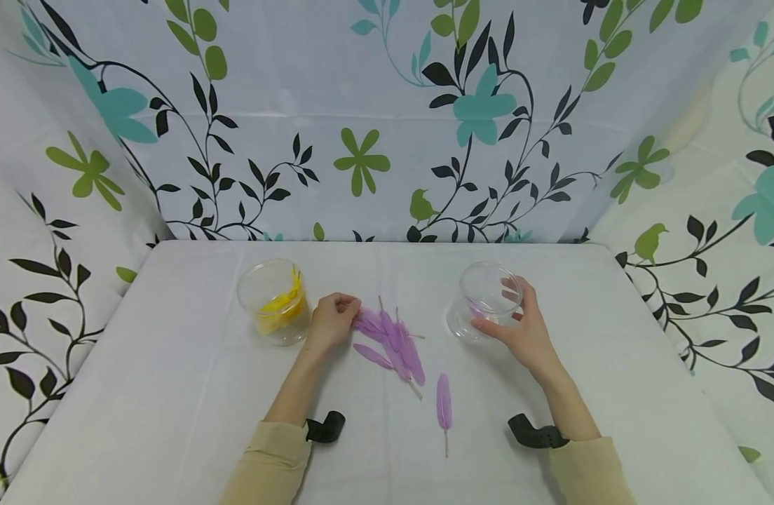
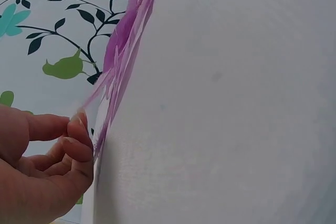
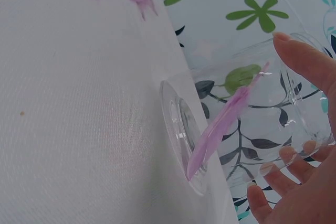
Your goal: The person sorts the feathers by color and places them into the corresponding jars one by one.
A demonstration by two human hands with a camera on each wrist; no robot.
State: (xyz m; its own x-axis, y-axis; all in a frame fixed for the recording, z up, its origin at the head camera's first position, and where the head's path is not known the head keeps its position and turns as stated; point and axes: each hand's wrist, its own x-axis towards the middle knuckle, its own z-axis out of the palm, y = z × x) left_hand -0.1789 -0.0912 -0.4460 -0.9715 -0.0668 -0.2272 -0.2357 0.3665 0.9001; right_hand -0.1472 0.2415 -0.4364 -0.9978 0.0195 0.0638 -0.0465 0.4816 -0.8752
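Observation:
Several purple feathers (image 1: pixel 393 337) lie in a loose pile on the white table. At the pile's left edge, my left hand (image 1: pixel 334 317) pinches the tip of one purple feather (image 2: pixel 94 95) between thumb and index finger. My right hand (image 1: pixel 519 322) grips a clear glass jar (image 1: pixel 465 315), thumb on the near side and fingers spread round the far side. Inside that jar leans one purple feather (image 3: pixel 220 129), seen through the glass in the right wrist view. The jar's round base is at the tabletop.
Left of my left hand stands a second glass jar (image 1: pixel 251 308) with yellow feathers (image 1: pixel 282 305) in it. A single purple feather (image 1: pixel 444 403) lies apart, nearer to me, between my forearms. A leaf-patterned cloth (image 1: pixel 286 105) hangs behind the white table (image 1: pixel 172 393).

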